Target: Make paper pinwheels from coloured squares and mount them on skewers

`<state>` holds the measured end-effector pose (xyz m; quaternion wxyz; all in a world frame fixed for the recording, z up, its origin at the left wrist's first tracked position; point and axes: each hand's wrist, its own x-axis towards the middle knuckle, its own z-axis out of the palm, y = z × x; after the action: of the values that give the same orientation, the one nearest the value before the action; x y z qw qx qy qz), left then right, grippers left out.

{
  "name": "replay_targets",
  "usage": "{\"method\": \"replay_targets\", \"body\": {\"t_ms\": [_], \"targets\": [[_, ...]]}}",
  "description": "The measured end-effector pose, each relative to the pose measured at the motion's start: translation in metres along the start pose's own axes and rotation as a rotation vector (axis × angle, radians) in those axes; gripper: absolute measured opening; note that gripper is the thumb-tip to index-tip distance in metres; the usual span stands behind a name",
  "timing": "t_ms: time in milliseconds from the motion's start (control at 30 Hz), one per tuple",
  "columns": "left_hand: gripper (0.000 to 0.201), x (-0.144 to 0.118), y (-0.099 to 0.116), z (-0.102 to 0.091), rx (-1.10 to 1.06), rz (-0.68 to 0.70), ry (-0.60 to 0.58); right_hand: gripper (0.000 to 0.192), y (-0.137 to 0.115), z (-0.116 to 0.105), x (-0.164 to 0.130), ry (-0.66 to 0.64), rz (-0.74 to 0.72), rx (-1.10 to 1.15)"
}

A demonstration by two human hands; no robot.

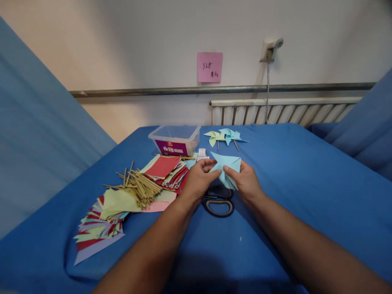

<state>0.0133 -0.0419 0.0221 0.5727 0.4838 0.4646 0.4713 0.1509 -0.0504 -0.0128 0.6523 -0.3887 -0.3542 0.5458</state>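
Observation:
Between my two hands is a light blue paper square (231, 163) with slits cut in it and corners partly bent. My left hand (200, 175) pinches its left side between thumb and fingers. On the right side my right hand (245, 179) grips the paper, thumb on top and fingers behind it. Black-handled scissors (219, 207) lie on the table just below the paper, their blades hidden by my left hand. Farther back rest two finished paper pinwheels, a green one (215, 137) and a blue one (230, 136), both on sticks.
A blue cloth covers the table (300, 204). To the left lie a heap of thin sticks (143, 188), a stack of coloured paper (163, 166) and fanned paper sheets (99, 222). Behind them stands a clear plastic box (174, 141), with small white boxes (202, 154) nearby.

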Motion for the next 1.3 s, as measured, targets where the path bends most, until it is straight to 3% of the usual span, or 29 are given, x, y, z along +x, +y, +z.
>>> {"method": "replay_targets", "body": {"t_ms": [200,367,667,833,933,1100,1300], "targets": [[0.032,-0.006,-0.011,0.015,-0.307,-0.181,-0.088,0.04,0.006,0.001,0.002,0.164,-0.071,0.14],[0.036,-0.009,-0.016,0.023,-0.401,-0.159,-0.01,0.038,0.008,0.009,-0.004,0.157,-0.075,0.129],[0.033,-0.006,-0.013,0.018,-0.432,-0.111,0.079,0.035,0.006,0.012,-0.009,0.058,-0.042,0.102],[0.034,0.001,0.0,0.005,-0.502,-0.119,0.114,0.043,0.003,0.006,-0.009,0.082,-0.217,-0.136],[0.029,0.004,0.007,-0.002,-0.527,-0.131,0.136,0.051,0.003,0.007,-0.012,-0.009,-0.301,-0.169],[0.023,0.005,0.008,-0.005,-0.488,-0.121,0.124,0.031,0.005,0.006,-0.017,-0.209,-0.337,-0.301],[0.025,0.003,0.003,-0.003,-0.482,-0.123,0.063,0.015,0.001,0.005,-0.016,-0.173,-0.277,-0.347]]}}
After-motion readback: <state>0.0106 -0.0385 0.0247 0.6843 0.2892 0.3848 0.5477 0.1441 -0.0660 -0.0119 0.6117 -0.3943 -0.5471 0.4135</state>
